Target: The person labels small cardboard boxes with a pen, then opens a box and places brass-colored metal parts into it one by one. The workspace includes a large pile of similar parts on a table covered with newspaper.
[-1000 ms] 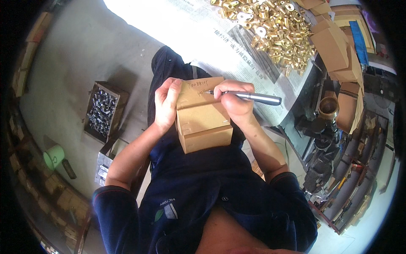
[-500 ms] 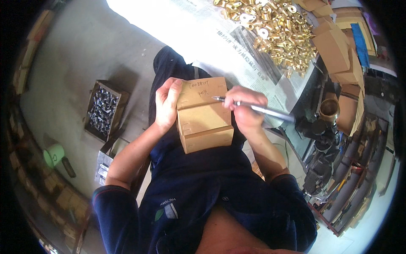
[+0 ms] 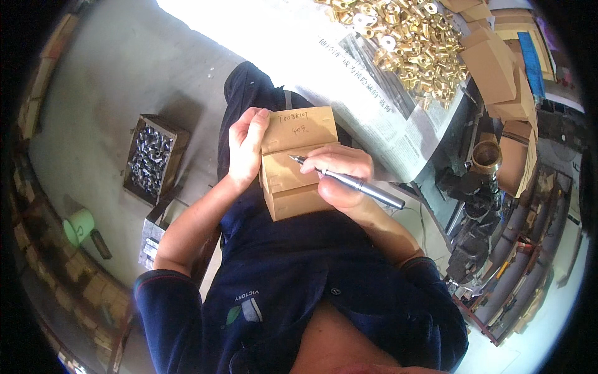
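Our right hand (image 3: 342, 174) has its fingers closed together around a silver pen (image 3: 352, 181), pinched near the writing end, with the barrel angling out to the right past the knuckles. The tip rests at the fold of a small brown cardboard box (image 3: 296, 165), just below the top flap, which already bears handwritten marks. Our left hand (image 3: 248, 146) is clamped on the box's left edge, fingers curled over the flap and thumb side along the wall, holding the box upright against our lap over the dark blue work clothes (image 3: 293, 274).

To mark such a box well, we judge that the left hand should press the flap flat so the card does not give under the tip, and that the pen should move with light, even pressure, since the wall behind is probably hollow.

Beyond the hands, a newspaper sheet (image 3: 374, 93) lies ahead of us and carries a heap of brass fittings (image 3: 398, 37). More brown cartons (image 3: 498, 68) stand to the right. On the floor to the left sit a tray of grey metal parts (image 3: 149, 159) and, further out, a green cup (image 3: 80, 225).
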A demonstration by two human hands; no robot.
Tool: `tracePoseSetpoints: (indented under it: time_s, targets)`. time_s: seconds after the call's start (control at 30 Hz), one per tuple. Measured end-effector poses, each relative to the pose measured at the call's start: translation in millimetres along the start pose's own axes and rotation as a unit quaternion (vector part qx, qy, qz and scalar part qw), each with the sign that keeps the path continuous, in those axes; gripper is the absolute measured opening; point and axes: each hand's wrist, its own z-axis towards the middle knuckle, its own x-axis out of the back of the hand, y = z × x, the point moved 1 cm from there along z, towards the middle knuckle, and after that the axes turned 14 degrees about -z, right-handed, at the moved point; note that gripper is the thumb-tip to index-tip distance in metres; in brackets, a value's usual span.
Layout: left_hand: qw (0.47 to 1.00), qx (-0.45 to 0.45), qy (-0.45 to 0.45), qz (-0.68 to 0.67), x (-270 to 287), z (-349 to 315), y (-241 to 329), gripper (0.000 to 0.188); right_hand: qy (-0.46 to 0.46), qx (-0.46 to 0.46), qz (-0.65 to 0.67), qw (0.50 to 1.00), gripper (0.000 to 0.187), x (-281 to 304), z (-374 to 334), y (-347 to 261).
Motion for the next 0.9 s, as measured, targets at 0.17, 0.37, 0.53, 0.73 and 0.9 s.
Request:
tracePoseSetpoints:
  time_s: [0.17,0.37,0.53,0.73,0.9]
  targets:
    - [1.0,0.002,0.003,0.003,1.7,-0.7,0.3,0.027,0.004,-0.034,-0.017,0.999,0.02,0.8,3.1,-8.6]
    - [1.0,-0.001,0.006,-0.004,-0.4,-0.5,0.3,0.027,-0.006,-0.002,-0.005,1.0,0.02,-1.0,0.3,-2.3]
    - [1.0,0.003,-0.004,0.0,3.4,1.5,-2.8,0.028,-0.016,-0.009,-0.011,1.0,0.022,3.5,0.4,-0.9]
    - [1.0,0.005,0.001,-0.012,-0.8,0.1,0.2,0.028,0.017,-0.002,-0.022,1.0,0.027,-2.0,-0.5,3.7]
    - [1.0,-0.005,-0.001,0.002,2.3,0.4,-1.1,0.028,0.006,-0.011,-0.014,1.0,0.03,-0.1,-0.2,3.2]
